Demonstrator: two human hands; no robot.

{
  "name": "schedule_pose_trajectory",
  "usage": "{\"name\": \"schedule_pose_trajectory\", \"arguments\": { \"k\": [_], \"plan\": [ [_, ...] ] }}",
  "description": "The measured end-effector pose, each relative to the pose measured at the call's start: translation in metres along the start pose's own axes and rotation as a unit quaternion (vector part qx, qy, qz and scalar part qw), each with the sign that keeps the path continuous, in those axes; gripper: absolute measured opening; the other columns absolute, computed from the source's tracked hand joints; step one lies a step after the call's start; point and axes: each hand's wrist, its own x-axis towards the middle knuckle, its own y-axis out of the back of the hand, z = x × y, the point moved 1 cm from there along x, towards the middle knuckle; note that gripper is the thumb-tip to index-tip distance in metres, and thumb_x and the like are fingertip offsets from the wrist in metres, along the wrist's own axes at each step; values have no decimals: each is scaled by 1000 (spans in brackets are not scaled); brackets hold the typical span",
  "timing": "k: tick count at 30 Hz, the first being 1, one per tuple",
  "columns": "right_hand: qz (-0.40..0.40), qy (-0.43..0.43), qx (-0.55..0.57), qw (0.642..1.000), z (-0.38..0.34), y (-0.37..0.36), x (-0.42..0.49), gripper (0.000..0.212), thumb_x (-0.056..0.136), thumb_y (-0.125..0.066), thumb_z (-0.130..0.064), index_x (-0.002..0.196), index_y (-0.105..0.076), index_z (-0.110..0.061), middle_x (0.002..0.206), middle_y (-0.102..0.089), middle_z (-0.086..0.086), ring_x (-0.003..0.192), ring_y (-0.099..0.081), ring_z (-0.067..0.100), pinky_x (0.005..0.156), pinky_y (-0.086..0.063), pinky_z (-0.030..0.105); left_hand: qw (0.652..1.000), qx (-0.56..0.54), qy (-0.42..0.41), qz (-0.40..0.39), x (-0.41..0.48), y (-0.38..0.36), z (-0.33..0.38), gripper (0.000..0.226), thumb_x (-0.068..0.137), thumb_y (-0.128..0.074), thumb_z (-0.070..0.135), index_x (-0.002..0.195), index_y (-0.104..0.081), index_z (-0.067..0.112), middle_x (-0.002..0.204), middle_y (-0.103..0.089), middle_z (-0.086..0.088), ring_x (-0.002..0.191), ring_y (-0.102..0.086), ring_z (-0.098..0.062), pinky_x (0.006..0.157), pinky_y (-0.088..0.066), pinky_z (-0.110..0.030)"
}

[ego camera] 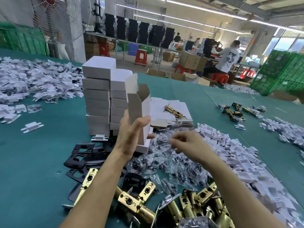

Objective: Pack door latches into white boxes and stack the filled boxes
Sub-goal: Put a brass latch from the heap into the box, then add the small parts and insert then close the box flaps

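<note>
Left hand point(131, 134) grips an open white box point(139, 111) upright above the green worktop point(41, 153), thumb on the near side and fingers round the far side, top flaps up, inside brown. The box is held just in front of 2 stacks of closed white boxes point(97, 96), which stand side by side near the worktop's middle. Right hand point(189, 143) hangs blurred over a heap of clear bags point(164, 160) with dark small parts inside; its fingers are curled, but I cannot tell if they pinch a bag or hold nothing. Brass latches point(205, 204) lie piled at the near edge, under and between both forearms. 1 single brass latch point(173, 110) lies on a pile of flat box blanks point(185, 119) right of the stacks. Black plates point(82, 155) lie left of the left wrist. White plastic pieces point(238, 153) are heaped on the right, more far left. More latches lie far right.
</note>
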Motion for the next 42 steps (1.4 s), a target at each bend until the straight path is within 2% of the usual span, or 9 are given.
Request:
{"name": "schedule_pose_trajectory", "arguments": {
  "k": [2, 7, 14, 18, 25, 29, 34, 37, 42],
  "plan": [
    [-12, 9, -27, 1000, 7, -5, 1, 14, 95, -63, -22, 83, -70, -20, 82, -72, 13, 68, -61, 19, 71, -58, 43, 999, -26, -18, -8, 0, 1, 1, 61, 63, -73, 48, 120, -60, 30, 100, -68, 11, 93, -67, -11, 62, -60, -45],
    [-17, -2, -61, 998, 22, -9, 5, 13, 96, -60, -18, 89, -70, -23, 76, -69, -1, 63, -59, 8, 53, -44, 15, 994, -100, -31, 21, 2, 2, 11, 68, 66, -72, 42, 126, -54, 16, 112, -60, -16, 100, -67, -35, 58, -59, -52],
    [-47, 41, -139, 988, 16, -30, 6, 12, 96, -61, -22, 103, -71, -21, 91, -68, -6, 78, -61, 0, 69, -49, 17, 995, -77, -45, 43, 3, 8, 18, 33, 63, -85, 24, 93, -72, 17, 89, -74, 3, 82, -73, -22, 57, -60, -45],
    [-105, 128, -206, 964, -14, -56, 2, 21, 94, -62, -20, 114, -69, -25, 107, -71, -2, 94, -67, 13, 88, -56, 38, 995, -34, -62, 72, 5, 12, 16, 29, 69, -89, 14, 94, -73, 11, 90, -76, -2, 82, -75, -27, 60, -61, -48],
    [-94, 259, -361, 891, -58, -109, 12, 29, 88, -59, -20, 117, -63, -16, 117, -62, 9, 106, -58, 33, 74, -44, 35, 994, -23, -69, 87, 5, 14, 18, 23, 68, -87, 16, 88, -76, 16, 87, -75, -3, 75, -74, -27, 58, -61, -46],
    [-97, 222, -299, 923, -48, -102, 12, 30, 89, -58, -24, 117, -66, -25, 112, -67, 3, 99, -63, 26, 77, -54, 39, 993, -26, -67, 94, 5, 15, 19, 29, 67, -87, 16, 92, -74, 11, 87, -75, -4, 76, -74, -28, 57, -61, -45],
    [92, 74, -137, 984, -8, -34, 32, 17, 99, -53, -20, 105, -69, -17, 100, -73, 0, 69, -65, 8, 73, -60, 35, 994, -22, -72, 81, 4, 10, 19, 30, 67, -85, 16, 94, -72, 9, 89, -77, 1, 80, -75, -26, 55, -61, -43],
    [167, -52, -208, 962, 34, 15, 44, 22, 99, -46, -12, 103, -68, -14, 101, -71, 7, 72, -63, 19, 74, -58, 41, 994, -30, -64, 80, 4, 7, 18, 30, 67, -84, 16, 93, -73, 9, 89, -77, 1, 82, -75, -26, 54, -61, -43],
    [132, -199, -355, 904, 94, 57, 28, 30, 87, -44, 5, 105, -63, -10, 108, -66, 13, 96, -63, 30, 85, -55, 43, 996, -36, -56, 57, 3, 5, 18, 31, 66, -87, 15, 93, -73, 8, 88, -76, -1, 80, -74, -28, 56, -61, -44]
  ]
}}
